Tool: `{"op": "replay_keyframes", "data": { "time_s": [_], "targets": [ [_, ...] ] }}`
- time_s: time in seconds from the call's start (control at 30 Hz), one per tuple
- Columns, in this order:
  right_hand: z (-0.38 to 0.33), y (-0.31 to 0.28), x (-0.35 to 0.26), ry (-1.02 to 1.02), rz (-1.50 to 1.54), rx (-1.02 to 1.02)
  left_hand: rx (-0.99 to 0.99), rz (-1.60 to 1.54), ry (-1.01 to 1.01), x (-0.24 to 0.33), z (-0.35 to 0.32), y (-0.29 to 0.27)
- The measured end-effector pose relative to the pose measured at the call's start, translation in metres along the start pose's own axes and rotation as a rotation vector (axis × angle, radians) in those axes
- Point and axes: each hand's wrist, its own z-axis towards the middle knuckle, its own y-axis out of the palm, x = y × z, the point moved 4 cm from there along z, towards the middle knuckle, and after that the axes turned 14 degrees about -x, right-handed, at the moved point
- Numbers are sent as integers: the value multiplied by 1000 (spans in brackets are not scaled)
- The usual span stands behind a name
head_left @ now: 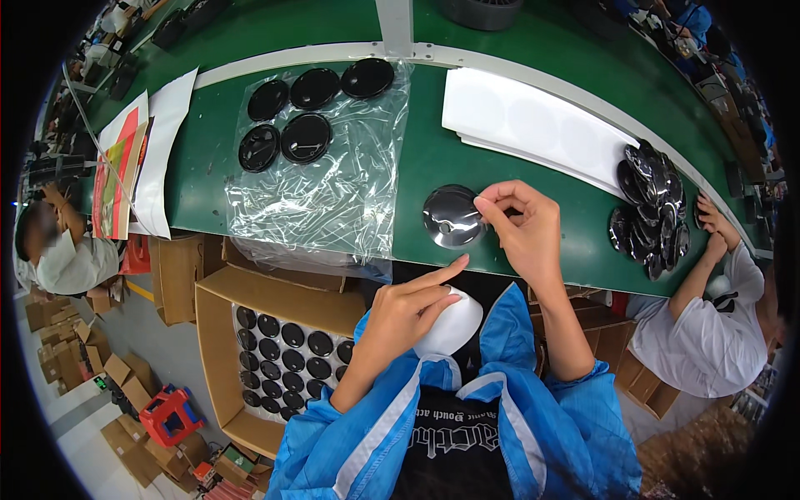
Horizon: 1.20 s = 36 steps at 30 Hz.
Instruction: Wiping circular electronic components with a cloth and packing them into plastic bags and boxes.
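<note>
A long green worktable (433,167) curved across the upper half of the frame, edged by a pale rail, with a grey floor and scattered brown cartons in the lower left. Below the table's near edge, left of centre, stood an open cardboard box (221,333) filled with rows of small black discs. On the table at upper centre-left lay a crinkled clear plastic sheet (321,183) carrying five black round lids (307,137) in two rows. A stack of white backing sheets (533,125) stretched across the upper right, and beside it, at the right edge, sat a pile of glossy black discs (650,208). Printed papers (125,167) lay at the far left of the table. Two other people sat at the frame's left and right edges, the right one's hand near the pile. At centre, a glossy dark disc (452,217) rested on the green surface close to the near edge. The right hand (521,225) touched its right rim, thumb and forefinger pinched together there. The left hand (412,304), lower centre and apart from the disc, held a white oval piece (454,325) under its curled fingers, forefinger extended toward the disc.
</note>
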Motion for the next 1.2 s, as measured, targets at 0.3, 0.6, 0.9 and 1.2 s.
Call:
{"op": "replay_keyframes", "data": {
  "time_s": [0.3,0.6,0.9,1.2],
  "targets": [
    [0,0,3,-23,-25,1,4,-15,-1,-4,-1,0],
    [-14,-1,-23,-106,-312,53,25,-11,23,-4,0,1],
    [-40,-28,-35,-181,-1048,-108,3,-275,29,-5,-14,-4],
    [-33,-26,-35,-144,-1155,-116,138,-385,-77,-16,-45,-10]
  ]
}}
